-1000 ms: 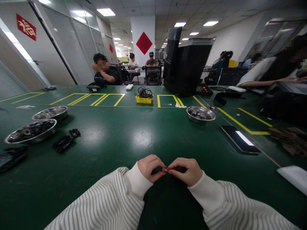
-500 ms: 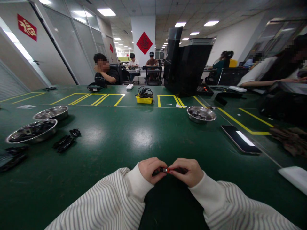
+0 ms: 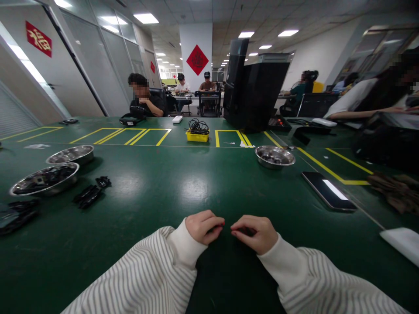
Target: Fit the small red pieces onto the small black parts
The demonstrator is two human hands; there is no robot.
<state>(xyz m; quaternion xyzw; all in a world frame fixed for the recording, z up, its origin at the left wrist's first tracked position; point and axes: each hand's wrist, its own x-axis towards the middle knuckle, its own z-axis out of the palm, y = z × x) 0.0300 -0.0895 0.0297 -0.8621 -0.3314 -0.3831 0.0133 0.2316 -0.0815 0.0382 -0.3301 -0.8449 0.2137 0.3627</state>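
Observation:
My left hand [image 3: 203,226] is closed, with the thumb and forefinger together around something small. Only a tiny red-orange tip [image 3: 224,223] peeks out at the fingertips; the rest is hidden. Just to the right, my right hand [image 3: 258,233] curves with thumb and forefinger slightly apart, and nothing shows between them. A short gap separates the two hands. Both hover near the front of the green table [image 3: 163,183], with striped sleeves behind them.
On the left are two metal bowls [image 3: 77,173], the nearer holding black parts, and black pieces [image 3: 87,196]. A third metal bowl [image 3: 275,162], a phone [image 3: 328,190] and a white object [image 3: 401,244] lie right. Farther back are a yellow cable box [image 3: 197,137], a black computer tower [image 3: 265,93] and seated people.
The fingertips have parted. My left hand has shifted slightly up and left, and the small black-and-silver part with an orange end, earlier between both hands, is now mostly out of sight.

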